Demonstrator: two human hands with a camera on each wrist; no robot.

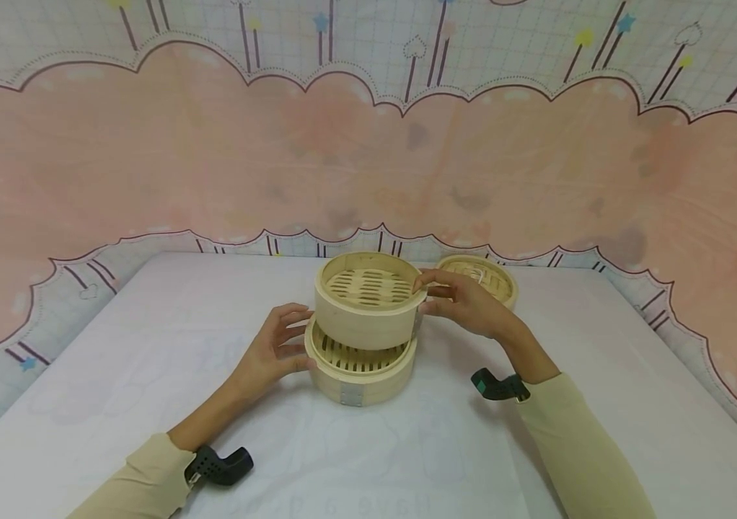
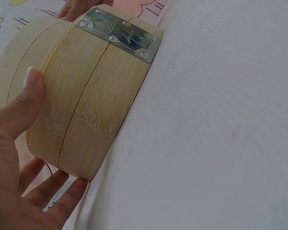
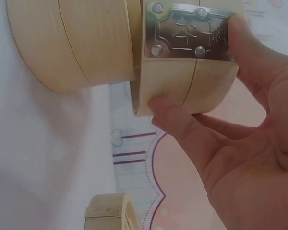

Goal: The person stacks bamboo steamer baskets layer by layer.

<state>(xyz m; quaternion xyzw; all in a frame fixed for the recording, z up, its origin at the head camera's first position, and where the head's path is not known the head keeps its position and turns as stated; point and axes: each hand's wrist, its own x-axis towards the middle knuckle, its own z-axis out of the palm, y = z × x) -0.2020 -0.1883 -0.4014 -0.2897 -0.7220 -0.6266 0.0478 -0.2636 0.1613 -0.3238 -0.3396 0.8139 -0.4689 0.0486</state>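
Note:
A round bamboo steamer basket (image 1: 362, 323) with a slatted floor sits tilted and offset over a second, lower steamer basket (image 1: 378, 389) on the table. At the right side of the upper basket, my right hand (image 1: 466, 301) grips the wall between thumb and fingers, beside a metal plate (image 3: 187, 31). My left hand (image 1: 275, 344) holds the left side of the lower basket, thumb near its upper edge and fingers spread round the wall. Part of the lower basket's slatted floor shows in front, and the rest is hidden beneath the upper one.
Behind the right hand lies a woven bamboo lid (image 1: 506, 285), partly covered by that hand. A white cloth (image 1: 167, 339) covers the table. Patterned fabric (image 1: 368, 158) hangs behind the table's far edge. Each wrist carries a black camera mount (image 1: 219, 467).

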